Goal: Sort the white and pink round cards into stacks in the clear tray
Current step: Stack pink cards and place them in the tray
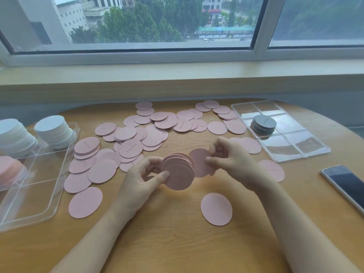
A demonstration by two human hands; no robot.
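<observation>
left hand (146,175) curled round pink stack (178,171), fanned so next card slots in; right hand (229,157) pinching one card (200,161) beside it; tray (42,196) waiting left

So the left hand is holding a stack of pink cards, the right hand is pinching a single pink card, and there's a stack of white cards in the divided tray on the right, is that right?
Not quite. The head view shows the stack in the divided tray on the right is grey, not white. The left hand does hold a stack of pink cards, and the right hand pinches a single pink card.
</observation>
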